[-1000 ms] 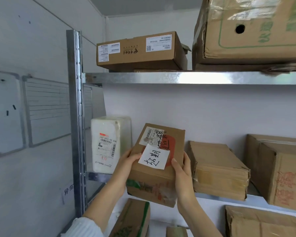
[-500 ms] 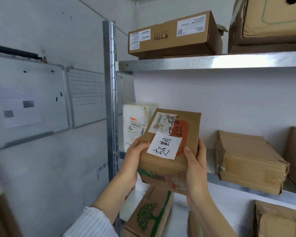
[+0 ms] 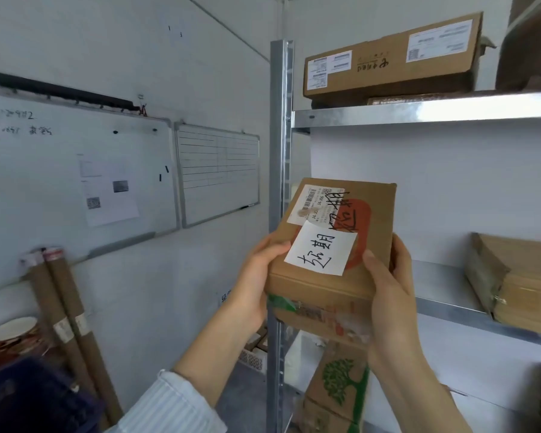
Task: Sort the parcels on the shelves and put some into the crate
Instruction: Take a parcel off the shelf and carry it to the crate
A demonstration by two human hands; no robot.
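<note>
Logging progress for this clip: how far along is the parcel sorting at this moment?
Done: nothing shows as crated; the dark blue container at lower left is blurred. In hand: left hand and right hand grip a brown cardboard parcel with white handwritten note, off the shelf. Left: long brown labelled box up top, tree-printed cardboard box below.
</note>
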